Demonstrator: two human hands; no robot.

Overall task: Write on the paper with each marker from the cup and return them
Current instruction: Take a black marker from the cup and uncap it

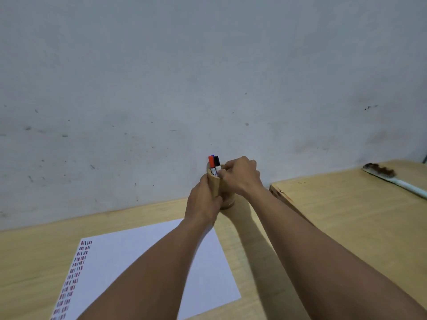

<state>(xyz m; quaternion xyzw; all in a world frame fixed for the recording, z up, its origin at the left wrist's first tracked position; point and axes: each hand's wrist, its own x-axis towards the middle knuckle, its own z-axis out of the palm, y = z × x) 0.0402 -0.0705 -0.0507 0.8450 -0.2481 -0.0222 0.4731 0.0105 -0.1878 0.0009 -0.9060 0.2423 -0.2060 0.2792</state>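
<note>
White paper (147, 262) lies flat on a pale wood bench (335, 215). Behind it, left hand (203, 204) grasps a wooden cup (215, 183); right hand (241, 176) pinches capped markers (214, 165) inside.

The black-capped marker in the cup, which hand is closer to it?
Right. The right hand is at the cup rim, fingers beside the black-capped marker; the left hand grips the cup lower down.

We see soft, even, rather dim light with a cool grey cast on the wall (208, 65), and no glare anywhere. Our right forearm (323, 250) throws a faint, blurred shadow on the table (346, 215) beside the paper (138, 245). The wide lens bends the table edges, and fine detail looks slightly soft and compressed throughout.
</note>
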